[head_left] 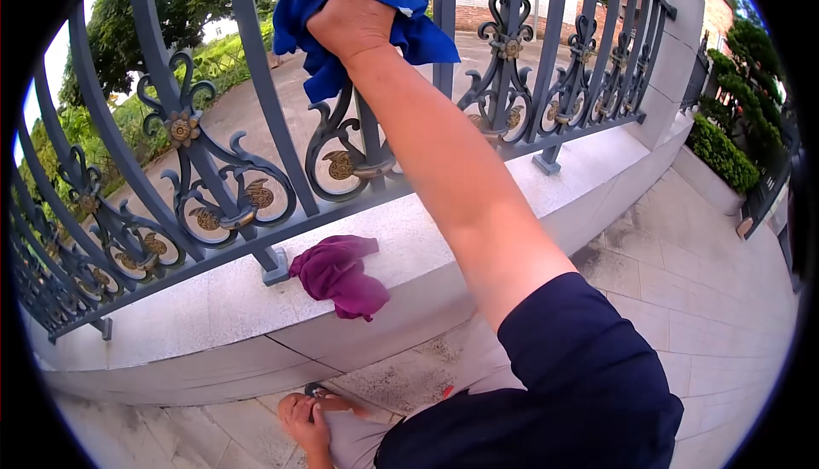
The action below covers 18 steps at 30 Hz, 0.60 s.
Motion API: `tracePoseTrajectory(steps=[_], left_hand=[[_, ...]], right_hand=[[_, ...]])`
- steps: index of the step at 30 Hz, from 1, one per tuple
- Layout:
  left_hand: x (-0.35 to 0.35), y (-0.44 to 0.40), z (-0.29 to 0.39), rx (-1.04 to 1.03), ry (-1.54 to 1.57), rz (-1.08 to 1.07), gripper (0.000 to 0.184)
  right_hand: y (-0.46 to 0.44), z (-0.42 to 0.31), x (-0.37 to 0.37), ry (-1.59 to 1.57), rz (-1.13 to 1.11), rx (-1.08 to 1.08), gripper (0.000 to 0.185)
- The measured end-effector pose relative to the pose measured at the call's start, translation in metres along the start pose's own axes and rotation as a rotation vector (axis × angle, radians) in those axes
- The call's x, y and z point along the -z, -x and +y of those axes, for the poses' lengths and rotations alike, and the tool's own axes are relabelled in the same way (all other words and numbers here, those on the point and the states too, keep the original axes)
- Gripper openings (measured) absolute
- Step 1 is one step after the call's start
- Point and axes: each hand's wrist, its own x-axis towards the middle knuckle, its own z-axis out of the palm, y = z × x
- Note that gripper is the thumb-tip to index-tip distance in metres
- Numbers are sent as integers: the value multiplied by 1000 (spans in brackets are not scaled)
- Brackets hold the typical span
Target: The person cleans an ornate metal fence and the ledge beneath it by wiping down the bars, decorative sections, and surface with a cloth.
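My right hand (357, 21) is raised at the fence, pressing a bunched blue cloth (311, 8) around an upright bar above its scrollwork. The cloth wraps over my fingers, and its loose folds hang on both sides of the bar. Low in the view, my left hand (304, 422) rests on my bent knee, its fingers laid over it with no object seen in them. A crumpled purple cloth (339, 277) lies on the stone ledge (418, 247) below the fence, beside a metal foot of the railing.
The grey metal fence (264, 93) runs across the view, with curled scrolls and gold-coloured flower ornaments. It ends at a stone pillar (678, 51) on the right. Paving (682, 298) lies below the ledge. Hedges (721, 153) stand at the right; trees and a path show behind the bars.
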Motion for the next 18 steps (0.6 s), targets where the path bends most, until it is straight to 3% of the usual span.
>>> tracePoseTrajectory(steps=[1,3,4,5,10,13,16,18], left_hand=[[1,-4,5,-21,-2,-1,17],[-1,-7,12,-45,2,4,17],[-4,-7,5,-52,38,-4,16],[-5,-7,1,-64,57,-2,16],[-17,-13,-9,-156,16,-8,14],[-15,-24,4,-90,-16,-148,25],[-22,-52,-7,141,142,107,38],[0,-96,6,203,84,327,54]], right_hand=[[-7,1,-1,-66,118,-59,19],[-26,8,2,-91,-104,-296,17],[-33,19,-26,-97,-105,-315,18],[-39,24,-17,-92,-251,-334,20],[-48,68,-46,-159,-261,-68,28],[-12,46,-12,-116,8,-9,27],[2,46,1,-184,-41,86,26],[18,58,0,-184,15,164,27]])
